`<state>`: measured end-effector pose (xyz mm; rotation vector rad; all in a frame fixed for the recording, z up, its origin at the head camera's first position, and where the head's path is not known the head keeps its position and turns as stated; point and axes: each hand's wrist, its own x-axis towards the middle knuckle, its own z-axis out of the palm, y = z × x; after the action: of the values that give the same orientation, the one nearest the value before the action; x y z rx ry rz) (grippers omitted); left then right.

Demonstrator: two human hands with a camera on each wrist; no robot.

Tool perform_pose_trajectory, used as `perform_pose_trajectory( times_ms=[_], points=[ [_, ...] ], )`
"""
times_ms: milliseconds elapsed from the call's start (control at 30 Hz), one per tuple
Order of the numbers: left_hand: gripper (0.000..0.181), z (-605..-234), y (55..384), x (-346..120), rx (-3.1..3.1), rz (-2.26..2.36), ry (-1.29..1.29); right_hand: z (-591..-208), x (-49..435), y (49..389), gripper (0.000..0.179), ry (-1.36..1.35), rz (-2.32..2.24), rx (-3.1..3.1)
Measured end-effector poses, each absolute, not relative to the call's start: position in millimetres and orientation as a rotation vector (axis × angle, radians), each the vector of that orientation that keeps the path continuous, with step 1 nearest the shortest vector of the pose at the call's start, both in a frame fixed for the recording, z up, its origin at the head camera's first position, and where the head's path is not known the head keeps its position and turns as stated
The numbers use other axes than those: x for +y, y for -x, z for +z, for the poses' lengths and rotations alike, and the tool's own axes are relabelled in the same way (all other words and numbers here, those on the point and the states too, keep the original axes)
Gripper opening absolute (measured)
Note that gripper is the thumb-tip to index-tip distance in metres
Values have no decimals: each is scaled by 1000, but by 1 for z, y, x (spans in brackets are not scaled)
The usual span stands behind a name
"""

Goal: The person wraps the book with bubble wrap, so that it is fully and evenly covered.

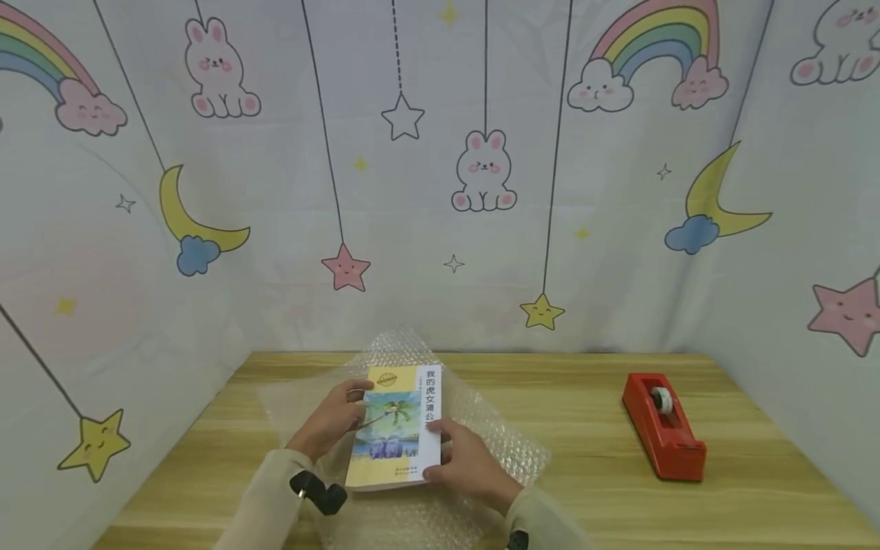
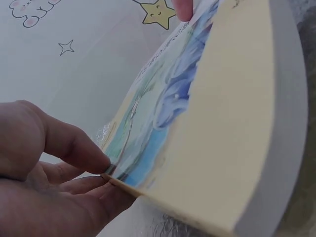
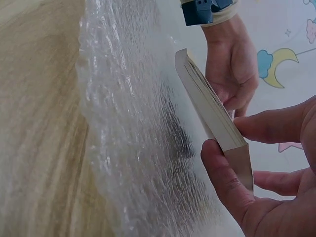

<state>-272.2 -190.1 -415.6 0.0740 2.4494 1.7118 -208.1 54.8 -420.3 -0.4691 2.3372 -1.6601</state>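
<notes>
We have a book (image 1: 395, 431) held in two hands, over a sheet of clear bubble wrap (image 1: 519, 447) that lies on the wooden worktop (image 1: 584, 508). If the book is the middle of a clock, our left hand (image 1: 334, 418) is at nine o'clock and our right hand (image 1: 474, 462) is at four o'clock. The left grip pinches the side of the book, thumb on top and fingers under it. The right grip pinches the other side, low down, with fingers above and below. From the right wrist, the book looks tipped and a little bit up off the wrap. A corner of wrap pokes out at twelve o'clock and another near four. The red tape holder (image 1: 663, 451), with a roll of tape (image 1: 662, 401) in it, sits at three o'clock, well apart from us. We think the book could slip, because both hands only hold its sides, and the left fingers have just a small bit. If we squeeze too hard, the soft cover could bend. If one hand lets go first, the book could swing down and poke the wrap with a corner, and bubbles might pop. The wrap is light and nothing seems to pin its corners, so a bump from the book or a sleeve (image 1: 264, 496) could slide it crooked or fold it.
</notes>
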Motion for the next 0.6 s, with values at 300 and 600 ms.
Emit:
perform_pose_trajectory(
  times_ms=[300, 600],
  points=[
    [69, -420, 277, -194, 2475, 1674, -51, -425, 47, 214, 68, 428, -1587, 2419],
    [64, -421, 277, -197, 2492, 1670, -61, -425, 47, 217, 68, 420, -1570, 2430]
  ],
)
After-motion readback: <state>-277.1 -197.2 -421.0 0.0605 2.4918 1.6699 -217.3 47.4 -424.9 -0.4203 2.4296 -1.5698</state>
